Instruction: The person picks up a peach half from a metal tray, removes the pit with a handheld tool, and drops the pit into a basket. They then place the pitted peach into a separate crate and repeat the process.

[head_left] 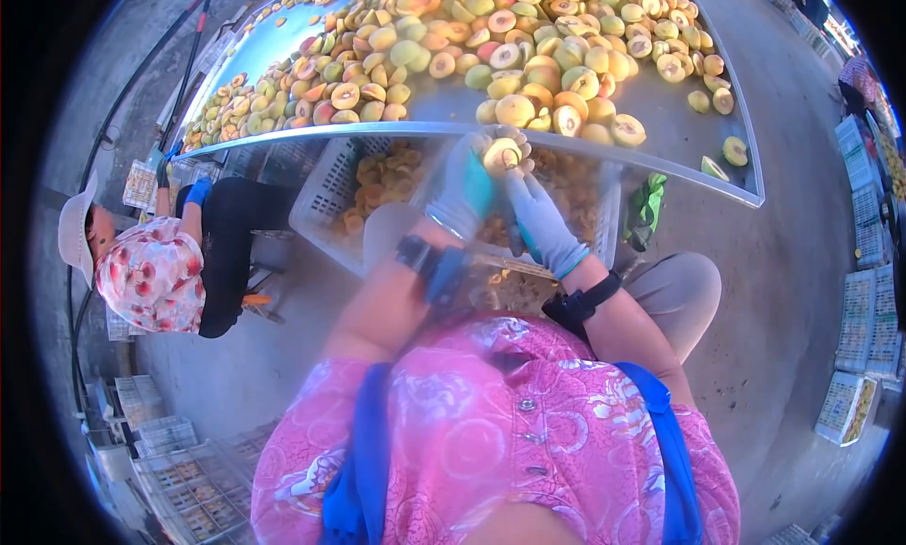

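Note:
My left hand [464, 182], in a grey and teal glove, is closed around a halved yellow peach [499, 156] at the table's near edge. The cut face is turned up toward me. My right hand [545, 222], gloved the same way, is closed with its fingertips at that face. A thin curved pitting tool [511, 158] seems to reach from them into the peach's middle; its handle is hidden in the glove. Under both hands stands a white plastic crate [326, 191] with peach pieces [382, 182] in it.
A metal-rimmed table [434, 128] with many halved peaches [557, 64] lies ahead. A green bag [645, 210] is by the crate's right side. To the left, a person [156, 262] in a hat sits at the table. Stacked crates [859, 318] line the right; more crates [189, 488] stand lower left.

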Demonstrator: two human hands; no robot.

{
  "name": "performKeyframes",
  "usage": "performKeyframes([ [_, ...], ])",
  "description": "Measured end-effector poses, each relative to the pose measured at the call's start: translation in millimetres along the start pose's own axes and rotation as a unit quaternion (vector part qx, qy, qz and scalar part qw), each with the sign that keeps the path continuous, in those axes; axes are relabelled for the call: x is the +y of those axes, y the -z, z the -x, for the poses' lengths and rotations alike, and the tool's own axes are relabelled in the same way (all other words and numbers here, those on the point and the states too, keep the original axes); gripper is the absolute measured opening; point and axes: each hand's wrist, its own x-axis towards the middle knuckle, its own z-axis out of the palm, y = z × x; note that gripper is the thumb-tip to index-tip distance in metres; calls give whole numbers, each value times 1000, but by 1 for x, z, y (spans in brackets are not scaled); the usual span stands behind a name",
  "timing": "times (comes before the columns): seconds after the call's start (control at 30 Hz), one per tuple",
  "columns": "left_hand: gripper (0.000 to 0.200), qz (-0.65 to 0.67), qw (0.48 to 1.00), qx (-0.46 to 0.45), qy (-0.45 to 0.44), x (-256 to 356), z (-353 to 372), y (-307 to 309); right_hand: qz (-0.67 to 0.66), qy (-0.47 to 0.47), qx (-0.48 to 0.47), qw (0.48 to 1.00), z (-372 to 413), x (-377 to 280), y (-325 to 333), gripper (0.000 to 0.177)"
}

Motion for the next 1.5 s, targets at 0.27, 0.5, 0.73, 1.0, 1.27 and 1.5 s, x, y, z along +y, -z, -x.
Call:
performKeyframes([
  [0.27,34,-19,999,44,-18,0,9,-14,-82,-33,-78,993,10,-8,2,39],
  [0.5,59,-107,994,3,-23,-2,1,10,-125,-96,-149,976,15,-10,8,26],
  [0.73,62,-131,990,-49,19,11,12,3,-205,-174,-250,930,16,-11,16,28],
  [1.0,62,-298,947,-118,-12,19,16,6,-371,-229,-378,817,10,6,19,35],
  [1.27,51,116,992,-27,39,14,9,22,-497,-244,-466,690,9,9,11,38],
  [1.5,36,-325,910,170,-192,81,11,89,-550,-170,-407,709,6,18,27,43],
])
